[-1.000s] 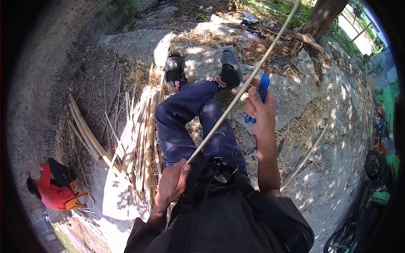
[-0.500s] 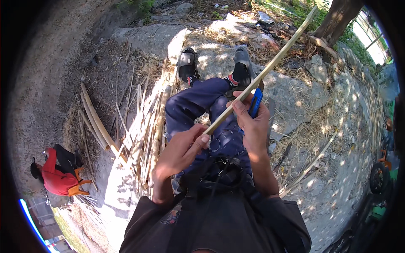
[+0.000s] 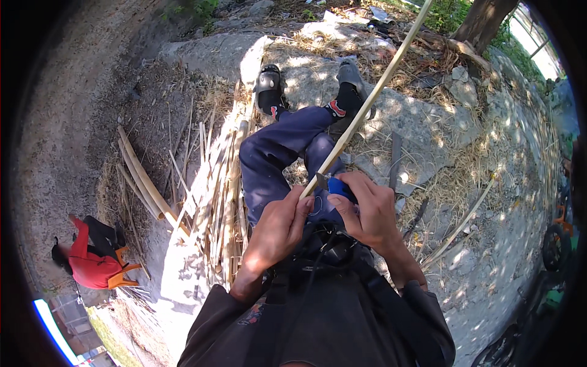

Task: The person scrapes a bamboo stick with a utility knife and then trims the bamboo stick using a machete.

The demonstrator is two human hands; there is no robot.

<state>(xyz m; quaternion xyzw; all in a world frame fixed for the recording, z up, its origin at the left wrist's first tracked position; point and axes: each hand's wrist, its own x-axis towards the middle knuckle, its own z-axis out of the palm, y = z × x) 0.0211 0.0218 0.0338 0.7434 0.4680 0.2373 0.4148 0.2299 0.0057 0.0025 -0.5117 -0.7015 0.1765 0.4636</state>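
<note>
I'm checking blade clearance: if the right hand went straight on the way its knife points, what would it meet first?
Most likely the pale strip, right at the blade of the blue knife in the right hand; whether they touch is unclear.

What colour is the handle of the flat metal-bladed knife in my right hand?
Bright blue; the knife handle shows best in the head view.

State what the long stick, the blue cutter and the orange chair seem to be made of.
Stick: probably bamboo or a similar wood, with a dull, bare finish; it is pale tan and slender.
Cutter: handle likely hard plastic, from its even, bright blue; blade apparently metal, being thin, flat and grey.
Chair: perhaps plastic, given its uniform orange; too small to judge finish.
</note>
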